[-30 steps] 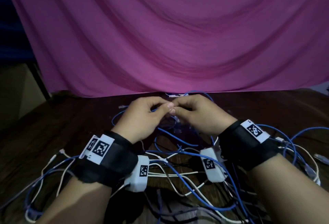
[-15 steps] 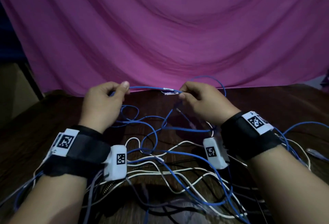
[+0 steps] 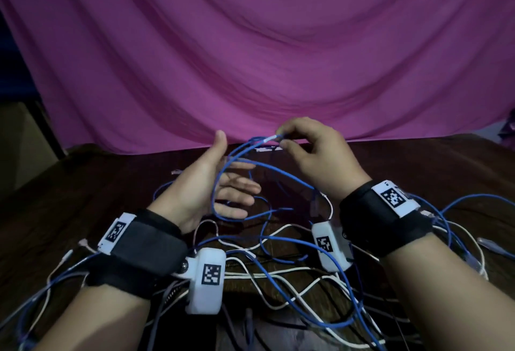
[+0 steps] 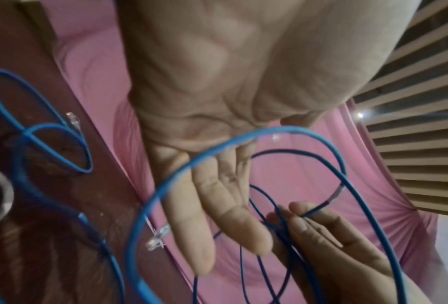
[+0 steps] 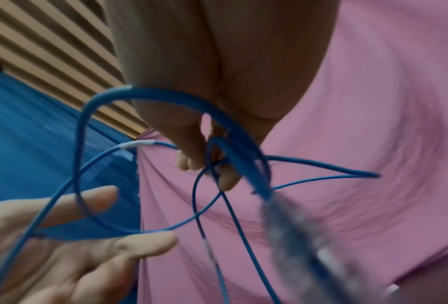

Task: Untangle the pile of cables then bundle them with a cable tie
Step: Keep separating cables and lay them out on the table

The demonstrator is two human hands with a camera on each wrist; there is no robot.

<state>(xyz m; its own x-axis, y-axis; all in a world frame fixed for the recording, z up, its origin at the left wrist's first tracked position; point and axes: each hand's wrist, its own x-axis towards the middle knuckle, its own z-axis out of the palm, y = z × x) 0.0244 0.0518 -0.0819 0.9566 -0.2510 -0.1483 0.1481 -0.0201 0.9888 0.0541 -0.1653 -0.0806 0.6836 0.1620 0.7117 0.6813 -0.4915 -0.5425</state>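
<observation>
A tangle of blue and white cables (image 3: 278,275) lies spread over the dark wooden table (image 3: 111,183). My right hand (image 3: 281,139) is raised above it and pinches a thin blue cable (image 3: 242,153) beside its white sleeve (image 3: 271,137). Loops of that cable hang down in front of my left hand (image 3: 237,161), which is open with the palm facing right and holds nothing. In the left wrist view the left hand's fingers (image 4: 217,205) are straight behind a blue loop (image 4: 243,142). The right wrist view shows the right hand's fingertips (image 5: 189,162) pinching the cable.
A pink cloth (image 3: 250,44) hangs behind the table's far edge. Clear plugs (image 4: 156,236) lie at cable ends on the wood. More cable loops trail off to the right (image 3: 459,211) and left (image 3: 55,267) of my forearms. A small white piece (image 3: 267,149) lies behind the hands.
My left hand has let go of the blue cable, opened and turned palm inward. My right hand keeps its pinch and has moved toward the centre, with loops now hanging between the hands.
</observation>
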